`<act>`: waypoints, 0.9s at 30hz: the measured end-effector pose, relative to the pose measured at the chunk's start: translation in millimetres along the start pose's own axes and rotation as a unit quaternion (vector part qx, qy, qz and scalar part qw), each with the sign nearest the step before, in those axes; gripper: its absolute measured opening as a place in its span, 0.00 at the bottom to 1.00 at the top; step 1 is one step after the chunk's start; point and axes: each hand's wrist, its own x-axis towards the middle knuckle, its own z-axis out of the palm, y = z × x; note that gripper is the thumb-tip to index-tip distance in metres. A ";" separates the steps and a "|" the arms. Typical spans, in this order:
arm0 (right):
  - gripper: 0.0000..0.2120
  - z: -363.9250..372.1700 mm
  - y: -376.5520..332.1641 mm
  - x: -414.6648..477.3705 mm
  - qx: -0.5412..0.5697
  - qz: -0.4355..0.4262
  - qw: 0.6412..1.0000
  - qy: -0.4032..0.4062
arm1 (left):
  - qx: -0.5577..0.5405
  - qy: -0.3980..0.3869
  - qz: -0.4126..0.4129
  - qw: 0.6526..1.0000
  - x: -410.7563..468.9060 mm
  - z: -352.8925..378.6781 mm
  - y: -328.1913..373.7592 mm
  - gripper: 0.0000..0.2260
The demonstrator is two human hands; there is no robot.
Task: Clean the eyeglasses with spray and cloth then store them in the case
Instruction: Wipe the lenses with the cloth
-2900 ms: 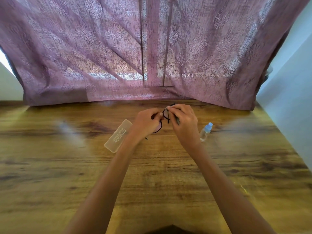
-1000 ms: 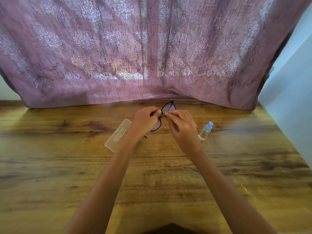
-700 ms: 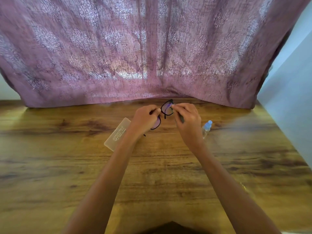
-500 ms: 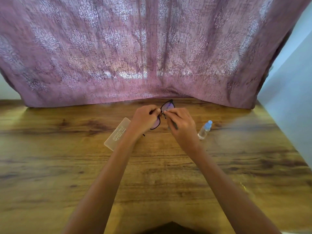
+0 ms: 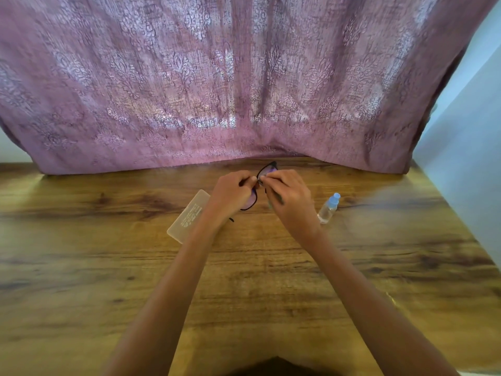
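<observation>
Black-framed eyeglasses (image 5: 268, 169) are held above the table's far middle. My left hand (image 5: 230, 196) grips the frame at one lens. My right hand (image 5: 288, 199) pinches a small greenish cloth (image 5: 275, 201) against the other lens; most of the cloth is hidden under the fingers. A translucent closed case (image 5: 187, 215) lies on the table just left of my left wrist. A small clear spray bottle (image 5: 328, 208) with a blue cap stands to the right of my right hand.
The wooden table (image 5: 81, 267) stretches wide on all sides of the hands. A mauve patterned curtain (image 5: 217, 90) hangs along its far edge. A pale wall (image 5: 466, 158) borders the right side.
The right hand's fingers have slid back and forth over the lens with the cloth. The glasses tilted slightly. Case and bottle stayed put.
</observation>
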 end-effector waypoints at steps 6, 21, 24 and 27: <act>0.09 -2.7 10.1 11.0 -0.019 0.032 0.999 -0.005 | 0.012 0.014 0.008 1.000 3.3 4.2 -1.4 0.10; 0.07 -4.5 5.3 -29.9 0.034 0.106 0.992 0.054 | 0.076 0.018 0.030 0.996 1.8 5.2 -7.2 0.11; 0.07 -7.2 13.6 -39.3 0.056 0.174 0.981 0.067 | 0.080 0.030 0.028 0.996 0.9 4.3 -8.0 0.11; 0.06 -2.6 20.9 -50.1 0.067 0.255 0.964 0.031 | 0.070 0.037 0.029 0.996 0.3 3.7 -9.4 0.11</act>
